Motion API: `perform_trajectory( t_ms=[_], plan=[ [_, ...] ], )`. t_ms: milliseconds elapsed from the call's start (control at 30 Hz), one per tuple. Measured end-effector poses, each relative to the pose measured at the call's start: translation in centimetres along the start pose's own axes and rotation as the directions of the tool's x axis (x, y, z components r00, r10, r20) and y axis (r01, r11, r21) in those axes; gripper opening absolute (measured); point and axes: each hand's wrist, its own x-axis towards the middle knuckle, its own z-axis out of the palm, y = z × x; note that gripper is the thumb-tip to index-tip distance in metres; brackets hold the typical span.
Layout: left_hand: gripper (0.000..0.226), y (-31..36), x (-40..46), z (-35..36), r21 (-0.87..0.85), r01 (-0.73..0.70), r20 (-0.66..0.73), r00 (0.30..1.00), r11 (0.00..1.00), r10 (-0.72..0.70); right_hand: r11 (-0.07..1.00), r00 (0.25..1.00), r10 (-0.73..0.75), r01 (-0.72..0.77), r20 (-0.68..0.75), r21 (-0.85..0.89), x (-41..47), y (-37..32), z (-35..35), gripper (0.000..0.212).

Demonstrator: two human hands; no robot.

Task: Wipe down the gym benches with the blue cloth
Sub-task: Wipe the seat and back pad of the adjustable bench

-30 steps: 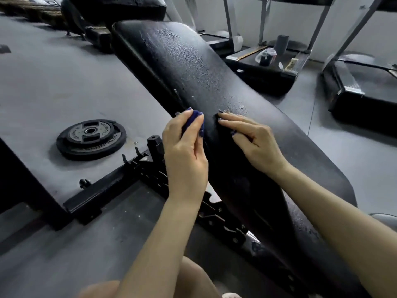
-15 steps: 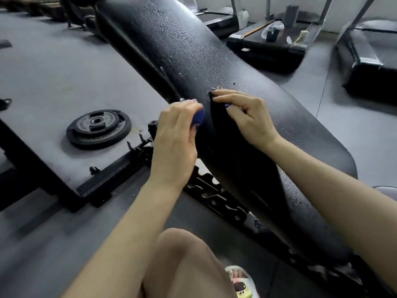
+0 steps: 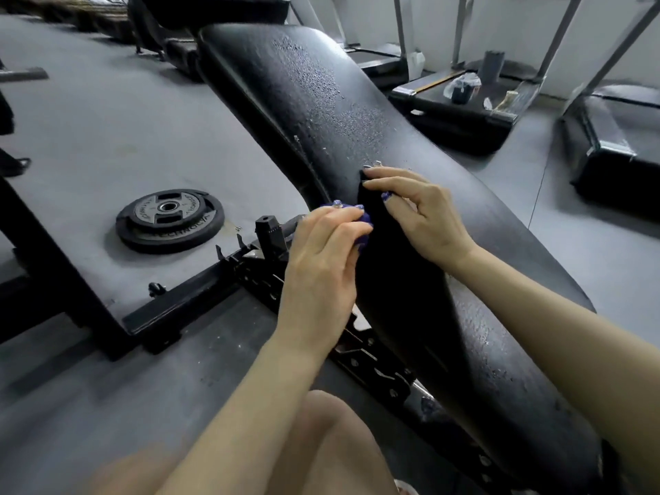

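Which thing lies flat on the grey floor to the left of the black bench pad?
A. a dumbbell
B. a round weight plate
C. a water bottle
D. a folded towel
B: a round black weight plate with a centre hole lies flat on the grey floor to the left of the bench pad, apart from the left hand that holds the blue cloth.

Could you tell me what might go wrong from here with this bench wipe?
The left hand grips only a small wad of blue cloth at the bench pad edge, so it may miss the droplets higher up. Its knuckles are also close to the notched metal frame and could scrape it.
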Motion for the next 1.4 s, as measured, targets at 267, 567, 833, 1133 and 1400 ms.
perform_trajectory(
  t_ms=[267, 567, 833, 1133, 1400],
  plan=[
    [0.022, -4.7, 6.0, -0.3, -0.071, 0.147, -0.132, 0.979, 0.987, -0.155, 0.999, 1.0, 0.005, -0.005, -0.002, 0.035, 6.5, -1.2, 1.4, 0.036],
    [0.017, -5.2, 5.3, 0.4, -0.251, 0.209, -0.281, 0.919, 0.945, -0.277, 0.998, 0.999, -0.042, 0.043, -0.007, 0.047, 10.1, -1.2, 4.2, 0.033],
    [0.02, -8.9, 9.4, -1.3, -0.16, 0.176, -0.307, 0.926, 0.971, -0.218, 0.993, 0.995, 0.031, -0.02, -0.093, 0.119, 10.3, -0.9, 4.2, 0.032],
    [0.017, -9.3, 9.6, -1.8, -0.063, 0.002, -0.167, 0.986, 0.998, -0.013, 0.997, 0.996, 0.013, -0.005, -0.087, 0.083, 10.1, -1.2, 4.2, 0.031],
    [0.019, -7.8, 6.1, -0.5, -0.062, -0.04, -0.108, 0.994, 0.997, 0.033, 0.995, 0.995, 0.022, -0.012, -0.099, 0.103, 10.0, -1.5, 4.1, 0.03]
  ],
)
